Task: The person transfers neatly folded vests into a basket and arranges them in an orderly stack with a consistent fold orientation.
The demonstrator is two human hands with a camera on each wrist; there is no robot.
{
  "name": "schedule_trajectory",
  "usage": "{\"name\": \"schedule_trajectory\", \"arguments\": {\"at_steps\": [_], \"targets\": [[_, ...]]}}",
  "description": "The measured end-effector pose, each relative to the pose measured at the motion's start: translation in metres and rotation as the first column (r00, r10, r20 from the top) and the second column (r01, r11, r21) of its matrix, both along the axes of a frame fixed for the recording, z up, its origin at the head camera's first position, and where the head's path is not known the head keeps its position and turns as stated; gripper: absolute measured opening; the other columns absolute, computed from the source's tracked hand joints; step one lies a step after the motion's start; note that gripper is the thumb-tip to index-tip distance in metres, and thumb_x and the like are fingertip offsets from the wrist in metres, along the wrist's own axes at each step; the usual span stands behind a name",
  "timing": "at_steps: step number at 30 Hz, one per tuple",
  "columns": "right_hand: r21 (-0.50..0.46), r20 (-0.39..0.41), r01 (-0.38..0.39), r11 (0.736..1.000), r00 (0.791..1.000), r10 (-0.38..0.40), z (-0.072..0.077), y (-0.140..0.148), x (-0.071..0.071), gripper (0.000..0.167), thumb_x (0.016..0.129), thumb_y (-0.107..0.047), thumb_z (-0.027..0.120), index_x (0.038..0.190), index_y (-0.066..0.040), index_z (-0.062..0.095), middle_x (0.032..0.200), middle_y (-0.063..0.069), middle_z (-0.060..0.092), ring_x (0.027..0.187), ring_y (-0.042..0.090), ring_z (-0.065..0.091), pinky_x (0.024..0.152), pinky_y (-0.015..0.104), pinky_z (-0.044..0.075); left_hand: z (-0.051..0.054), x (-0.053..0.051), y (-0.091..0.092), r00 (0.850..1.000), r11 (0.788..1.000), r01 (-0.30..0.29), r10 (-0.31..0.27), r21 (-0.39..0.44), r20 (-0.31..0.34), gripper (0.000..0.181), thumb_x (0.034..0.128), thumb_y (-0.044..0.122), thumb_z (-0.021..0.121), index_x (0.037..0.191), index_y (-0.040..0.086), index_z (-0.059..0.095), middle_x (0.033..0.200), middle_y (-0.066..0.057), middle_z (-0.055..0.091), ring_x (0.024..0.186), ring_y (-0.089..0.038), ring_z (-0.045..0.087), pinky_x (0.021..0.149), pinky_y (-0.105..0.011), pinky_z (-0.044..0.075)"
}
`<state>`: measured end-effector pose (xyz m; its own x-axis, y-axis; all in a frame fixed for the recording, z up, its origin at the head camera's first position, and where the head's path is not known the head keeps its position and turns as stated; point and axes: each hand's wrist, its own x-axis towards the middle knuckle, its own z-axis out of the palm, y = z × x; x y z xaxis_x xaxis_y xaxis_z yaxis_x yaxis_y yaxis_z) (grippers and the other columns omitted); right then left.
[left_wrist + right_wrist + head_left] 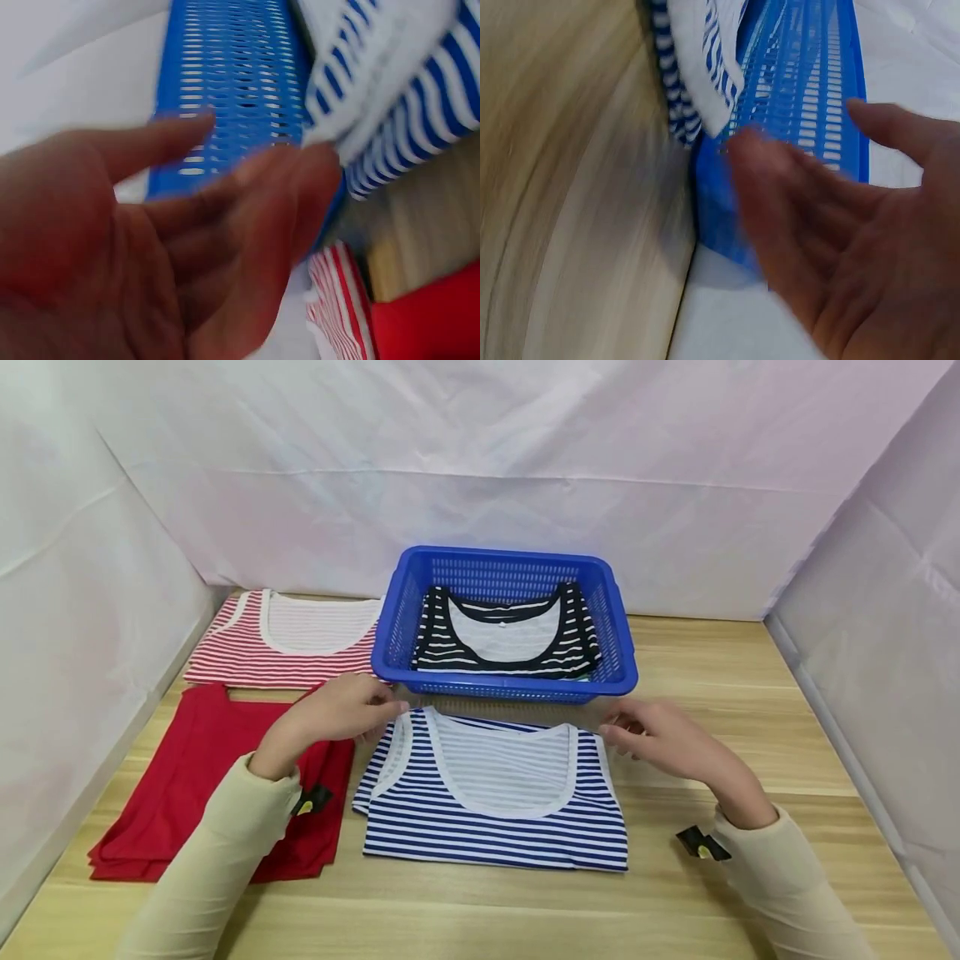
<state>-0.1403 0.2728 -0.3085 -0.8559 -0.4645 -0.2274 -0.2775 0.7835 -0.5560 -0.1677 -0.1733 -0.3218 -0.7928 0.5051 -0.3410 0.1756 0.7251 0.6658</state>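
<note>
A folded blue-and-white striped tank top [495, 835] lies on the table in front of a blue plastic basket [504, 687]. My left hand [341, 714] is by the top's upper left shoulder, thumb and fingers apart in the left wrist view. Beyond the fingertips there, the striped cloth [431, 97] shows; contact cannot be told. At the upper right shoulder hovers my right hand [667, 739], fingers loosely bent. The right wrist view shows nothing between its thumb and fingers, with the top's white-trimmed corner [697, 82] just past them. A black-and-white striped tank top [510, 664] lies folded inside the basket.
Folded red garments [187, 768] lie at the left, partly behind the left forearm. Behind them sits a folded red-and-white striped tank top [300, 668], beside the basket. White cloth walls [480, 485] enclose the wooden table [750, 693] at the back and sides.
</note>
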Motion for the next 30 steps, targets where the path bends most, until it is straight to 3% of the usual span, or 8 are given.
{"name": "schedule_trajectory", "arguments": {"at_steps": [3,6,9,15,20,26,30], "targets": [[0.052,0.095,0.006,0.999,0.995,-0.011,-0.005,-0.002,0.000,0.039,0.105,-0.031,0.058,0.125,0.001,0.068,0.097,0.007,0.074,0.075,0.015,0.065,0.064,0.028,0.055,-0.004,0.000,0.001,0.997,0.992,-0.068,0.072,-0.108,0.037,0.037,0.1030,0.036,0.060,0.085,0.005,0.070,0.069,-0.009,0.066,0.059,-0.018,0.063,0.059,-0.027,0.054],[0.096,0.140,0.013,0.995,0.990,-0.027,-0.011,-0.005,-0.002,0.048,0.105,-0.034,0.057,0.132,0.005,0.063,0.095,0.007,0.073,0.074,0.014,0.065,0.065,0.030,0.054,-0.009,-0.001,0.003,0.994,0.977,-0.077,0.091,-0.201,0.065,0.040,0.1010,0.042,0.062,0.089,0.005,0.072,0.070,-0.009,0.068,0.058,-0.018,0.063,0.059,-0.026,0.055],[0.092,0.143,0.027,0.995,0.989,-0.040,-0.015,-0.009,-0.002,0.054,0.105,-0.035,0.057,0.137,0.009,0.058,0.088,0.007,0.072,0.071,0.015,0.064,0.064,0.031,0.052,-0.013,-0.002,0.005,0.992,0.968,-0.088,0.108,-0.234,0.071,0.041,0.1001,0.044,0.062,0.098,0.004,0.074,0.072,-0.009,0.068,0.058,-0.018,0.064,0.059,-0.026,0.055],[-0.009,0.199,0.068,0.998,0.978,-0.065,-0.027,-0.014,-0.003,0.053,0.102,-0.031,0.062,0.138,0.008,0.057,0.083,0.008,0.068,0.065,0.020,0.063,0.059,0.032,0.053,-0.018,-0.003,0.010,0.993,0.981,-0.054,0.072,-0.185,0.096,0.046,0.1013,0.044,0.060,0.114,0.001,0.072,0.071,-0.008,0.067,0.059,-0.019,0.067,0.059,-0.027,0.055],[-0.034,0.251,0.115,0.993,0.962,-0.103,-0.034,-0.016,-0.004,0.055,0.096,-0.029,0.072,0.135,0.007,0.058,0.080,0.008,0.060,0.063,0.020,0.059,0.055,0.033,0.053,-0.019,-0.002,0.014,0.999,0.981,-0.021,0.026,-0.193,0.021,0.043,0.0994,0.046,0.063,0.110,0.005,0.071,0.065,-0.003,0.059,0.059,-0.017,0.059,0.058,-0.026,0.043],[0.036,0.150,0.099,0.994,0.983,-0.103,-0.038,-0.020,-0.005,0.038,0.089,-0.026,0.079,0.113,-0.001,0.063,0.091,0.007,0.062,0.080,0.020,0.055,0.067,0.032,0.046,-0.019,0.000,0.018,0.998,0.990,-0.035,0.040,-0.136,0.038,0.031,0.0979,0.042,0.067,0.089,0.011,0.067,0.063,0.000,0.054,0.057,-0.015,0.053,0.055,-0.024,0.040],[0.049,0.124,0.106,0.993,0.986,-0.111,-0.036,-0.020,-0.003,0.028,0.087,-0.024,0.081,0.099,-0.007,0.061,0.092,0.006,0.061,0.085,0.021,0.054,0.071,0.032,0.043,-0.018,0.002,0.021,0.997,0.995,-0.047,0.051,-0.086,0.049,0.029,0.0965,0.038,0.070,0.087,0.011,0.063,0.063,0.000,0.052,0.055,-0.015,0.051,0.054,-0.024,0.040]]}}
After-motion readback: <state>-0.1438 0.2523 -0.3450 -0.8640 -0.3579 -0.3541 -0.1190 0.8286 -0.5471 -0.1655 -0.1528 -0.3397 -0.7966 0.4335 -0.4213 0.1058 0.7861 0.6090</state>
